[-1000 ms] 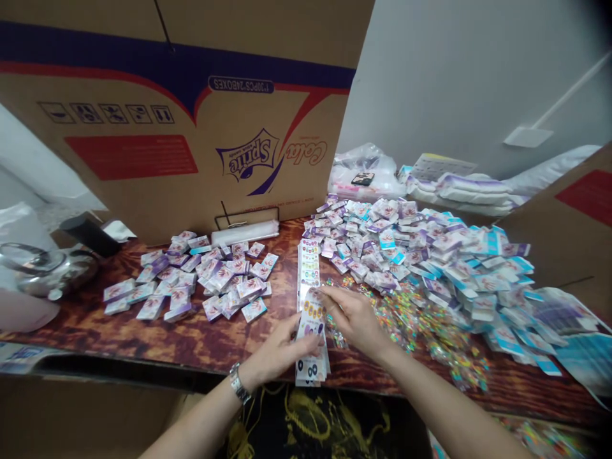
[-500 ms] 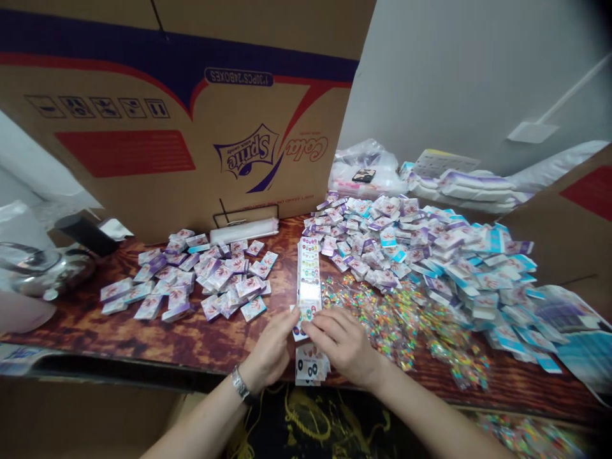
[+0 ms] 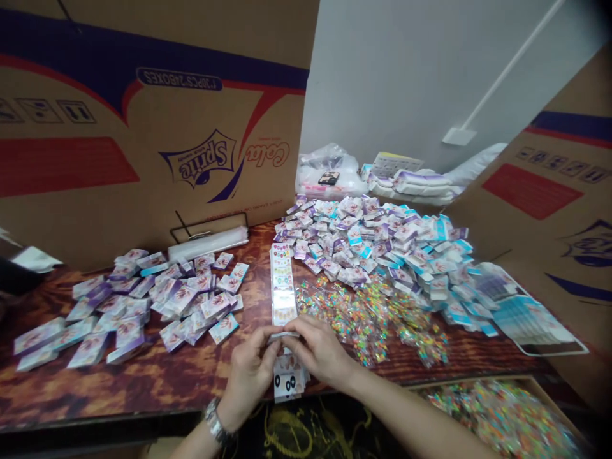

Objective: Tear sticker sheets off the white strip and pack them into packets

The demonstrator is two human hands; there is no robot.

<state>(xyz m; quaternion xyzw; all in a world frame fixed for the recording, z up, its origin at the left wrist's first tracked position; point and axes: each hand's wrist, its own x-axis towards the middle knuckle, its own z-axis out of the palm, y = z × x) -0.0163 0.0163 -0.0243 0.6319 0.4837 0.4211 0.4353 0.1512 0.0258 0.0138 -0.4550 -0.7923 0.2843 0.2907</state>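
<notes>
My left hand (image 3: 255, 368) and my right hand (image 3: 318, 350) meet at the table's front edge, fingers closed on a small sticker sheet (image 3: 283, 335). The sheet is seen nearly edge-on, and my fingers hide most of it. Beyond the hands lies a long stack of sticker strips (image 3: 282, 280) with rows of coloured motifs. Under my wrists a pile of cards with black shapes (image 3: 288, 380) sits at the edge. Right of my right hand are many small clear bags of coloured beads (image 3: 368, 312).
Small white-and-purple boxes (image 3: 176, 296) cover the left of the table; a larger heap of boxes (image 3: 382, 236) fills the back right. Large cartons (image 3: 201, 204) stand behind and at the right (image 3: 535, 255). A box of more bead bags (image 3: 507, 414) sits low at front right.
The view has turned to the right. The sticker sheet, earlier lying flat with its printed face up, is now raised and tilted between the fingers of both hands.
</notes>
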